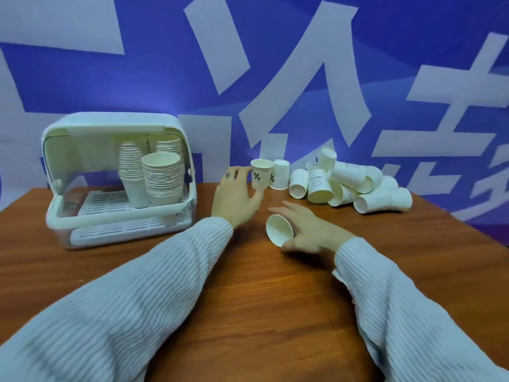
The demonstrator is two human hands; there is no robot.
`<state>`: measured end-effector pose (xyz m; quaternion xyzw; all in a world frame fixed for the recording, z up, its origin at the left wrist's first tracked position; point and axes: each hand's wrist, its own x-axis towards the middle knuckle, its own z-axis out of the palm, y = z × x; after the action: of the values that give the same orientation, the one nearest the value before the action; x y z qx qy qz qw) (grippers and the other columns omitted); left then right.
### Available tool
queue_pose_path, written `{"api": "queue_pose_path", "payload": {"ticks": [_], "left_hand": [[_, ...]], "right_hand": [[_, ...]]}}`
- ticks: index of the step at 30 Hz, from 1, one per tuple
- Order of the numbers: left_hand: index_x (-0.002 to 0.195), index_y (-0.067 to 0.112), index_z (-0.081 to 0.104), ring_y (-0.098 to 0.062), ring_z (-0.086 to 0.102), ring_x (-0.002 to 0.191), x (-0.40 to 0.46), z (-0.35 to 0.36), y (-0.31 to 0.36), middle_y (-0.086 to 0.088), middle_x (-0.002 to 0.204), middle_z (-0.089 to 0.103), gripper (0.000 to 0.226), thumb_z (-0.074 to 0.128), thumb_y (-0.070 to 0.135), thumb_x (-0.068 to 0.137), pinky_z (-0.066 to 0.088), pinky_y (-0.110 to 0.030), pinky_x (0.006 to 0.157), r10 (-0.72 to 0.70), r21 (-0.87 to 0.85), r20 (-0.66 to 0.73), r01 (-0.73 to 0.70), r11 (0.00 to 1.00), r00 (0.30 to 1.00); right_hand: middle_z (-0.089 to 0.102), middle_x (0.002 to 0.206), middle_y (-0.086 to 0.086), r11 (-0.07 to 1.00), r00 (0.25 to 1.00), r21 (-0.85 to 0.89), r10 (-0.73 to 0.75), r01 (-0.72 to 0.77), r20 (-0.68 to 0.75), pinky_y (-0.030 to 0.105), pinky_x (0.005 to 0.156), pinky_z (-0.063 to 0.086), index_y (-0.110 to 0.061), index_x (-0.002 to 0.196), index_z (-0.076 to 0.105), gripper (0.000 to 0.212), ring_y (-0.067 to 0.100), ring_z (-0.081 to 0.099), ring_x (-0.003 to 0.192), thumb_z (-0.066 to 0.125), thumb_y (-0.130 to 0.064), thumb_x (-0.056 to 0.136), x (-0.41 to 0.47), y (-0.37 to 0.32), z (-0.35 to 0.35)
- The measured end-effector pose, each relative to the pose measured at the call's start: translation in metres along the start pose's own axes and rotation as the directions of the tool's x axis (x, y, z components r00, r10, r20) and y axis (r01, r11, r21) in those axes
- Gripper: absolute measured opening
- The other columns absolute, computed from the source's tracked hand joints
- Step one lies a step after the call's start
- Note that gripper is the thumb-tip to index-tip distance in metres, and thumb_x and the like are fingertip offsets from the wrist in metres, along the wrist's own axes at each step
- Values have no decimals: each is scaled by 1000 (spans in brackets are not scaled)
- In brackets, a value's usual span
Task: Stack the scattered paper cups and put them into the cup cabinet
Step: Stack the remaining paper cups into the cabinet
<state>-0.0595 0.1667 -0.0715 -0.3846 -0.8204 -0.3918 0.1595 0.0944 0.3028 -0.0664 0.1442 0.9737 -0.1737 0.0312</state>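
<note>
— What do the hands hold?
— I see the left hand (pixel 238 195) pinching an upright paper cup (pixel 260 176) at frame centre. The right hand (pixel 311 230) grips a tilted cup (pixel 279 230) below it.
— And the cabinet?
— The cup cabinet (pixel 118 177) stands open, middle left, with stacks (pixel 162 177) inside.

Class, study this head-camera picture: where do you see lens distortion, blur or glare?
Head view: wide-angle bending curves the table edges and backdrop lettering; the sleeves loom large near the lens; the left hand looks slightly motion-smeared; the cup cabinet reads soft; no strong glare.
</note>
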Motion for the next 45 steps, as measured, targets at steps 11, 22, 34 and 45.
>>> {"api": "queue_pose_path", "payload": {"ticks": [11, 22, 34, 45], "left_hand": [[157, 16, 29, -28, 37, 145, 69, 70, -28, -12, 158, 36, 81, 70, 35, 90, 38, -44, 113, -285, -129, 90, 294, 947, 954], [161, 12, 12, -30, 31, 149, 112, 122, -25, -13, 163, 31, 103, 76, 44, 87, 32, -44, 116, -395, -306, 119, 412, 858, 911], [138, 14, 46, -21, 49, 123, 37, 15, -3, -4, 130, 52, 68, 80, 32, 83, 41, -30, 94, -294, -323, 23, 285, 902, 956], [145, 18, 35, -14, 56, 116, -4, -156, -8, 2, 130, 53, 84, 75, 36, 74, 49, -28, 99, -326, -577, -354, 69, 814, 877]], "right_hand": [[22, 166, -9, 980, 928, 192, 28, 47, -372, 42, 117, 32, -49, 157, 26, 88, 12, 12, 155, 74, -60, 83, 19, 26, 30], [9, 168, -8, 986, 933, 148, -23, 81, -360, 42, 120, 31, -45, 155, 26, 83, 10, -10, 156, 64, -21, 86, 26, 26, 40], [49, 142, -3, 985, 726, 162, 69, 58, -684, 44, 111, 42, -28, 146, 45, 75, 21, 45, 130, 77, -36, 79, 12, 2, 33], [42, 153, 1, 668, 670, 589, 180, 454, -720, 28, 100, 46, -28, 160, 24, 89, 19, 46, 137, 75, -39, 87, 39, -152, -35]]}}
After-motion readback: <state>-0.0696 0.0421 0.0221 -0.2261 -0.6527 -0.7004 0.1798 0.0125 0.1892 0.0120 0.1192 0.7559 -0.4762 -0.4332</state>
